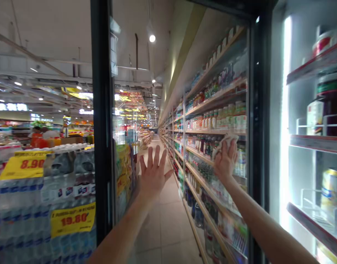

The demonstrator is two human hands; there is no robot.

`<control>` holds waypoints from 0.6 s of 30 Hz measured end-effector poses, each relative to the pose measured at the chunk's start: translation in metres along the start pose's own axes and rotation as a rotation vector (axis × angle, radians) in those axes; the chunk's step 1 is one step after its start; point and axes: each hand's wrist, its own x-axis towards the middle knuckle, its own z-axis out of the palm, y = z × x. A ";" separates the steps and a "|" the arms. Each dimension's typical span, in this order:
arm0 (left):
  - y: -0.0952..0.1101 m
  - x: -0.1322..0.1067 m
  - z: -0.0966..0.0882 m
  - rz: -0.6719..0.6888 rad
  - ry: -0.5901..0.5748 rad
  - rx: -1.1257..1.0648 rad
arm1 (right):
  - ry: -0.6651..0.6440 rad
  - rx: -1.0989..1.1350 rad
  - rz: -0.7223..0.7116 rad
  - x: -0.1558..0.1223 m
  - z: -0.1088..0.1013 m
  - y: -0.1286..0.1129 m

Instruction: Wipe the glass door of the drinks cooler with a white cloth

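Observation:
An open glass fridge door (pixel 182 121) with a black frame stands in front of me. My left hand (pixel 153 174) lies flat against the glass with its fingers spread. My right hand (pixel 225 159) presses a crumpled white cloth (pixel 225 141) against the glass near the door's right frame. Through the glass I see a long aisle with shelves of bottles.
The lit fridge interior (pixel 308 146) at the right holds jars and cans on shelves. Stacked packs of water bottles (pixel 44 205) with yellow price signs stand at the left. A tiled aisle (pixel 165 220) runs ahead. Far left, a person in orange stands behind displays.

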 end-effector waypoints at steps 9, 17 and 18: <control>-0.004 0.000 0.001 0.001 -0.003 -0.005 | -0.016 -0.009 -0.051 -0.008 -0.003 0.022; -0.004 -0.001 0.005 0.006 0.017 -0.011 | -0.207 0.087 -0.480 -0.029 -0.008 0.003; -0.004 0.000 0.004 0.008 0.020 -0.013 | -0.227 0.095 -0.530 -0.030 -0.008 0.004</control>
